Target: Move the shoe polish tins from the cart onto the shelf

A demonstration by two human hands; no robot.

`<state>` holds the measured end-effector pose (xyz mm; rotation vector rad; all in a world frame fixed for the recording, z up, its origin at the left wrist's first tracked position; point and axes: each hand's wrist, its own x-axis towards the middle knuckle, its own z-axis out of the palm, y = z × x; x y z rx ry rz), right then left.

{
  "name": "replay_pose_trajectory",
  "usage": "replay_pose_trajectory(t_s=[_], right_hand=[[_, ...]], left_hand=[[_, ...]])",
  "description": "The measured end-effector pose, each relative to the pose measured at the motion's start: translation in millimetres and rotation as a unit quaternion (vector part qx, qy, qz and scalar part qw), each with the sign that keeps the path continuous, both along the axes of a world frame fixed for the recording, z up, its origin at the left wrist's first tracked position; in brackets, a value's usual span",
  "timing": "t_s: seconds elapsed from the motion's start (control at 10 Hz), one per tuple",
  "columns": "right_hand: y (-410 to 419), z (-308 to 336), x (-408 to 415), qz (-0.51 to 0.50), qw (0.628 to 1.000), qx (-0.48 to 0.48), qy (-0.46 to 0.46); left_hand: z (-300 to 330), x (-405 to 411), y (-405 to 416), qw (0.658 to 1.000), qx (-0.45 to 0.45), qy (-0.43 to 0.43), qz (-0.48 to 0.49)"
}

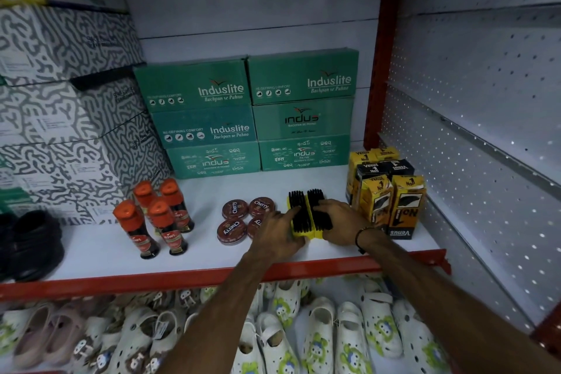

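Several round brown Cherry polish tins (234, 209) lie flat on the white shelf (212, 255), grouped in the middle; my left hand partly hides the near right one. Just right of them sit two yellow shoe brushes (309, 206) with black bristles up, side by side. My left hand (279, 234) rests on the left brush, fingers over its bristles and near end. My right hand (337, 222) lies on the right brush, fingers curled over it. The cart is out of view.
Several Kiwi liquid polish bottles (158, 218) with orange caps stand to the left. Green Induslite shoe boxes (249, 115) are stacked at the back, yellow and black Venus cartons (388, 194) on the right, patterned boxes (60, 118) and black footwear (30, 243) far left. White clogs (334, 331) fill the lower shelf.
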<state>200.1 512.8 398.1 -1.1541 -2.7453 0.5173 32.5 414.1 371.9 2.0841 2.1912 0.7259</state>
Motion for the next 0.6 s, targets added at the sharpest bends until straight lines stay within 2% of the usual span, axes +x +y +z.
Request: replay_pose_trajectory(t_s=[0.4,0.5,0.6], right_hand=[[-3,4,-2,0.009,1.0,0.0,-0.015],[-5,13,-5,0.007,1.0,-0.008,0.005],[-2,41,-12,-0.011,0.999,0.045,0.027]], left_hand=[[-1,3,-2,0.999,-0.037,-0.039,0.006],[8,-6,-5,0.994,-0.073,-0.084,0.007],[36,-32,-3,0.987,-0.068,-0.145,0.027]])
